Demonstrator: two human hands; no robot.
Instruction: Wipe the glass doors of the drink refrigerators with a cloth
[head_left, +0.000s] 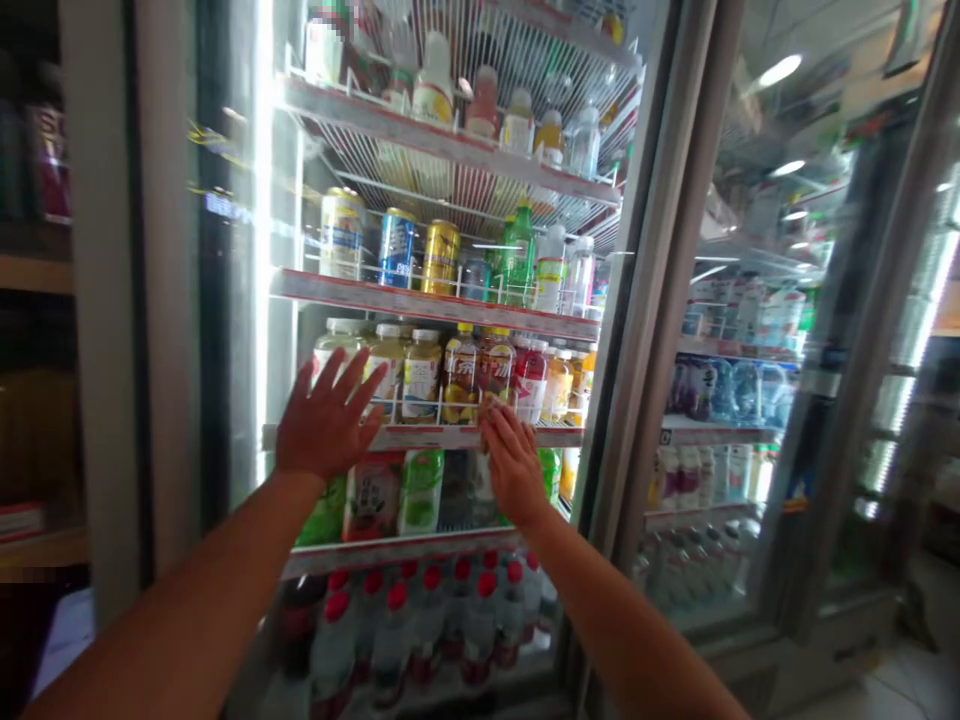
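My left hand [326, 420] is raised in front of the drinks fridge, fingers spread, palm toward the glass door [457, 490]. It holds nothing. Farther right, my right hand [516, 460] has its fingers together over a small brownish cloth [489, 408], pressed at the glass in front of the bottle shelf. Most of the cloth is hidden under the fingers. Behind the glass by my hands stand a pale-yellow drink bottle [421, 375], a dark tea bottle [460, 375] and a red drink bottle [532, 380].
Cans such as a blue can [396, 248] stand one shelf higher. Red-capped water bottles [396, 630] fill the bottom. A metal door frame [656, 260] runs up the right side, with another glass-fronted fridge [720, 470] beyond. Dark shelving [34, 270] stands at far left.
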